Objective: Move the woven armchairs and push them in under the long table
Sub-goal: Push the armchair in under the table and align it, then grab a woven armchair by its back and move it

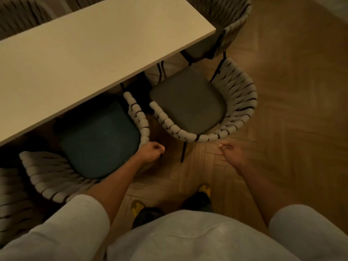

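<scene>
The long pale table point(90, 53) fills the upper left. A woven armchair with a teal cushion point(99, 136) stands with its front partly under the table's near edge. To its right, by the table's corner, a second woven armchair with a dark grey cushion point(188, 102) sits mostly outside the table. My left hand point(150, 152) is curled into a fist beside the teal chair's right arm rim and holds nothing. My right hand point(231, 153), blurred, hangs with loosely curled fingers just below the grey chair's back rim and grips nothing.
A third woven chair point(231, 25) stands at the table's end, top right. More woven chairs show at the far side point(22, 16) and the left edge point(11, 200). Herringbone wood floor point(291, 110) lies to the right. My feet point(203, 194) stand behind the chairs.
</scene>
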